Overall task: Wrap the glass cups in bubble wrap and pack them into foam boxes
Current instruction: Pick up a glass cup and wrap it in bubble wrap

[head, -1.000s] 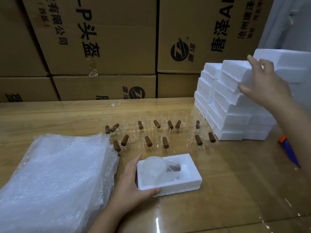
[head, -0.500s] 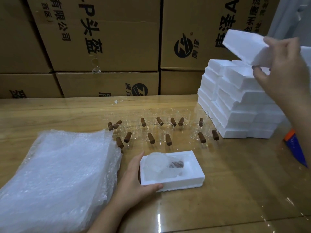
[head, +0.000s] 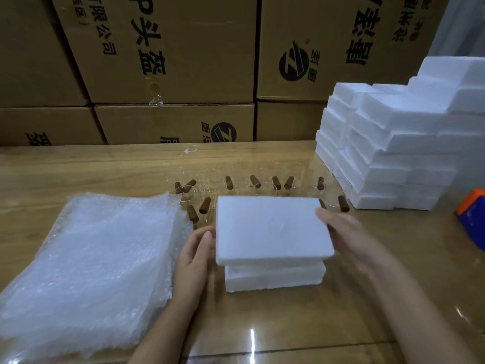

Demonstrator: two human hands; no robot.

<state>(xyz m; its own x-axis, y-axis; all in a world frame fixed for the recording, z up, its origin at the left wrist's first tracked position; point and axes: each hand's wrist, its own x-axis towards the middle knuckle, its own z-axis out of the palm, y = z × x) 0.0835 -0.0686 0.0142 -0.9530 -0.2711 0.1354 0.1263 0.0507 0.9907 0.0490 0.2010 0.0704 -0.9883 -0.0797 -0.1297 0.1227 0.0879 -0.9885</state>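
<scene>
The right grip (head: 349,240) lifted a foam lid (head: 270,227) off the stack (head: 393,153) and carried it down over the box (head: 275,277), thumb on the lid's right edge. The lid covered the box, overhanging its left side and hiding the wrapped cup inside. The left grip (head: 194,256) left the box's near corner and lay against the lid's left edge.

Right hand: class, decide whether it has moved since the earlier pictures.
Yes. The right hand left the foam stack and came down and leftward, holding a foam lid over the foam box.
</scene>
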